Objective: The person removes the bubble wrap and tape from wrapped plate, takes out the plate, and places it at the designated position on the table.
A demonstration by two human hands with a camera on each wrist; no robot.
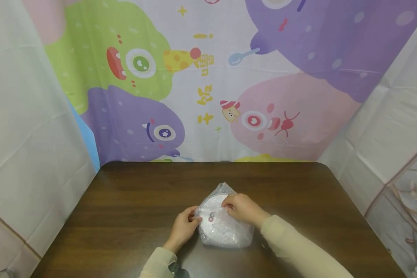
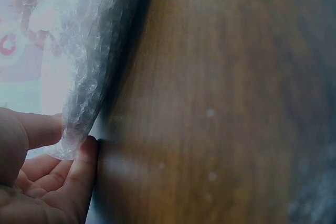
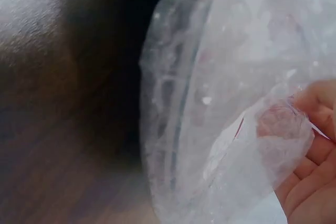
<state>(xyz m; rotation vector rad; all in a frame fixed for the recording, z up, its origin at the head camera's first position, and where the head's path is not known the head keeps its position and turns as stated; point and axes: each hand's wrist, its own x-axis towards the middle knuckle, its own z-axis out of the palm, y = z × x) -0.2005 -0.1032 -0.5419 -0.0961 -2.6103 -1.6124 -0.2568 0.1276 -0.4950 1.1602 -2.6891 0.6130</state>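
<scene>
A round, flat white item [image 1: 207, 208] with a small red and dark mark lies inside clear bubble wrap [image 1: 231, 238] on the brown table. What kind of item it is, I cannot tell. My left hand [image 1: 183, 228] pinches the wrap's left edge between thumb and fingers, and the left wrist view shows the crinkled bubble wrap [image 2: 86, 72] there. Over the top right of the item, my right hand [image 1: 244, 208] pinches a loose layer of the wrap. In the right wrist view, that layer bunches between the thumb and fingers of the right hand [image 3: 315, 171].
The dark wood table [image 1: 135, 193] reaches to a curtain [image 1: 201, 143] with cartoon monsters at its far edge. Pale cloth hangs [image 1: 27, 135] on the left and more cloth [image 1: 375, 127] on the right. A small dark object [image 1: 175, 268] shows at the left wrist.
</scene>
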